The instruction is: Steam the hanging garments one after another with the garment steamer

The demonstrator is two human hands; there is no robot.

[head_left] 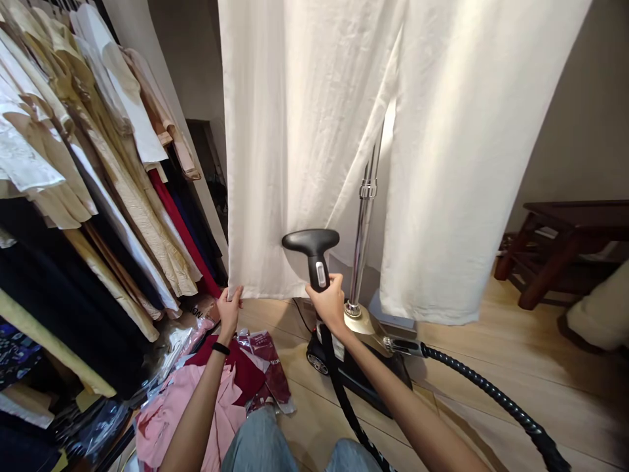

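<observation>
White trousers [265, 144] hang in front of me, their two legs parted at the middle. My left hand [228, 309] pinches the bottom corner of the left leg's hem. In my right hand [328, 303] is a black garment steamer head [311, 242], gripped by its handle. Its wide top lies against or just in front of the left leg near the hem; I cannot tell if it touches. A black hose runs down from the handle. Between the legs rises a chrome pole [362, 223] from the gold and black steamer base [368, 328] on the floor.
Many garments hang on a rack [113, 157] at the left. Pink cloth [187, 406] and plastic-wrapped dark red packets [270, 367] lie on the wooden floor. A ribbed black hose [491, 387] curves to the lower right. A dark wooden stool [565, 229] stands at the right.
</observation>
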